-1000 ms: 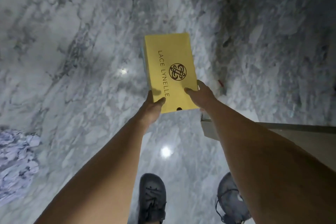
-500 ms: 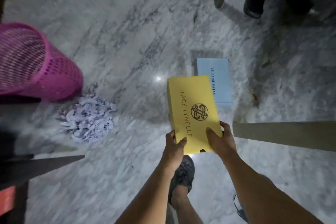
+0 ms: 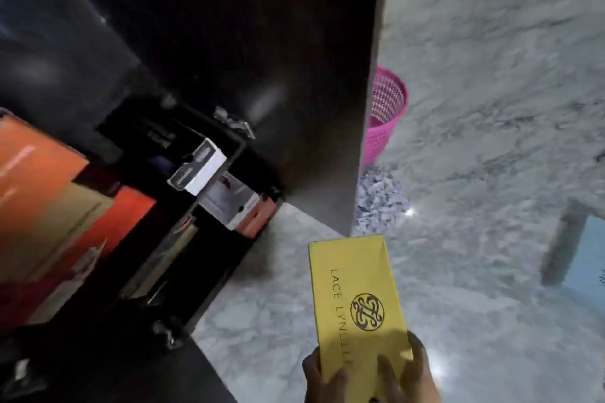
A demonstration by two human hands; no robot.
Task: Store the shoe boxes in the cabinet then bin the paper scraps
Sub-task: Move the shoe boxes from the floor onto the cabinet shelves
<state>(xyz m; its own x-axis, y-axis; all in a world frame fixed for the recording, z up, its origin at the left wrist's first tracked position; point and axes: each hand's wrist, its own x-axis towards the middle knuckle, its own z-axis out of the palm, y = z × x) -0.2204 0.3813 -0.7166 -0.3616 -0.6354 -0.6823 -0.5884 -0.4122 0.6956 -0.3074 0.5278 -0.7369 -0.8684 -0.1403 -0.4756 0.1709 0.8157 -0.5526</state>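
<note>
A yellow shoe box (image 3: 353,285) printed "LACE LYNELLE" is held over the marble floor at the bottom centre. My left hand (image 3: 319,379) grips its near left corner and my right hand (image 3: 409,373) grips its near right corner. To the left stands the dark cabinet (image 3: 203,42), its door (image 3: 327,75) swung open. Orange boxes (image 3: 39,180) and other boxes sit on its shelves. A heap of paper scraps (image 3: 381,199) lies on the floor behind the door edge, beside a pink mesh bin (image 3: 388,111).
A light blue box (image 3: 589,258) lies at the right edge under a pale wooden leg (image 3: 563,239). Feet of another person show at the top right. The marble floor (image 3: 491,108) spreads across the right half.
My view has swung left toward the cabinet, which now fills the left half. The yellow box stays in both hands and has come near the open door. The bin and scraps now appear on the right.
</note>
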